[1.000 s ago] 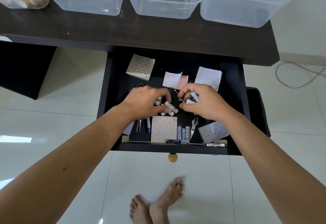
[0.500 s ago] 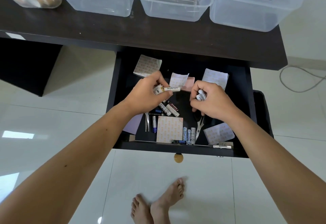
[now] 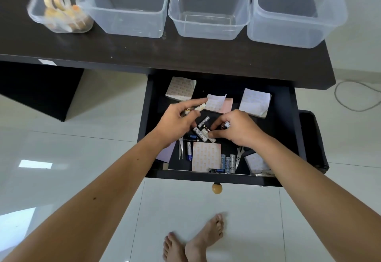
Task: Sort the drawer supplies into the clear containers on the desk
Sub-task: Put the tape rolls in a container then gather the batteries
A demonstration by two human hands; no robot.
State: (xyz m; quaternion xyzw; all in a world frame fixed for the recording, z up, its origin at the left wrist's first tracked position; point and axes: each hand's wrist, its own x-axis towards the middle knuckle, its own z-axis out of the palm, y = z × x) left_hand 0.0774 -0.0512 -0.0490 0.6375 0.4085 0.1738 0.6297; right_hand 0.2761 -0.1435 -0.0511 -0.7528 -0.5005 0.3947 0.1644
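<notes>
The open black drawer (image 3: 293, 129) under the desk holds loose batteries (image 3: 203, 131), sticky-note pads (image 3: 206, 157), tweezers (image 3: 180, 148) and scissors (image 3: 239, 156). My left hand (image 3: 175, 120) holds white batteries (image 3: 55, 107) in its fingers above the drawer's left part. My right hand (image 3: 237, 127) grips a battery (image 3: 225, 125) while its fingertips touch the loose batteries in the middle. Three empty clear containers (image 3: 208, 12) stand in a row on the desk. A fourth one (image 3: 59, 8) at the left holds tape rolls.
The dark desk top (image 3: 144, 55) runs in front of the containers. More batteries (image 3: 226, 161) stand along the drawer's front wall above the round knob (image 3: 216, 188). A grey cable (image 3: 354, 96) lies on the white tiled floor at the right. Bare feet (image 3: 193, 241) stand below.
My left hand stays lifted with its batteries and has drifted left. My right hand has come down onto the loose batteries in the middle. The view has tilted up, showing all the containers.
</notes>
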